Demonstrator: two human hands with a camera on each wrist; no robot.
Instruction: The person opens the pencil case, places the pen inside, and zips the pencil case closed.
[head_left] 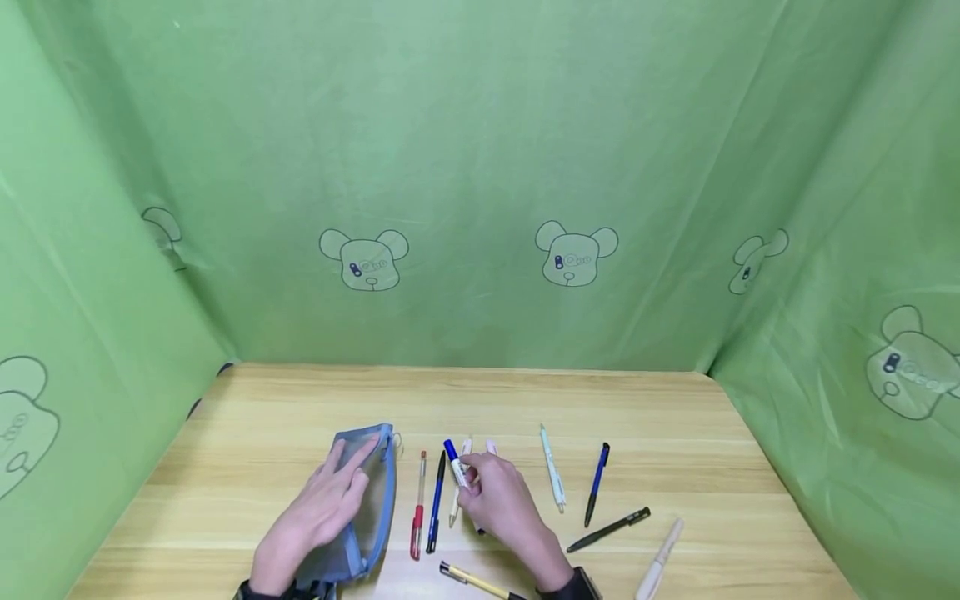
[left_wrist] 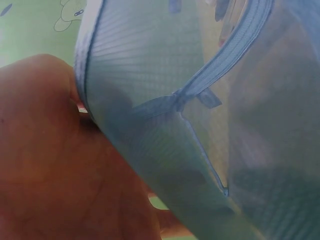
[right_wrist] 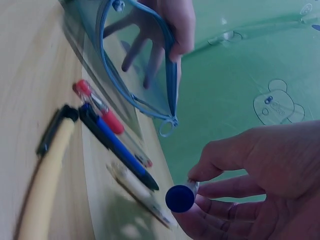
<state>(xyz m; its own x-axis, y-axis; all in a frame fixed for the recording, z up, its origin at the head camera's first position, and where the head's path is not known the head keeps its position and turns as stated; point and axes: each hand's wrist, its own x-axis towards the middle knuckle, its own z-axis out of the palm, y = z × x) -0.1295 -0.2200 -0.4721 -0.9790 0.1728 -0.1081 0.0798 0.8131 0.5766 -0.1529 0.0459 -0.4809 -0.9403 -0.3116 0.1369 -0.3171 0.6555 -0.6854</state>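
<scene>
My left hand (head_left: 330, 500) holds a blue see-through pencil pouch (head_left: 371, 508) at the table's front left, tilting its zipped edge up. In the right wrist view its thumb (right_wrist: 177, 30) lies over the zipper edge of the pouch (right_wrist: 145, 75) and the fingers show through the mesh. The left wrist view is filled by the palm (left_wrist: 60, 165) and the pouch (left_wrist: 190, 125). My right hand (head_left: 468, 483) pinches a white marker with a blue cap (head_left: 452, 456), lifted just right of the pouch; the cap (right_wrist: 180, 198) points at the right wrist camera.
On the wooden table (head_left: 262, 417) lie a red pen (head_left: 417, 517), a dark blue pen (head_left: 436, 504) and a cream pen (head_left: 456, 504) between pouch and right hand. A yellow pen (head_left: 472, 581) is at the front. Several more pens (head_left: 597, 483) lie to the right. Green cloth walls three sides.
</scene>
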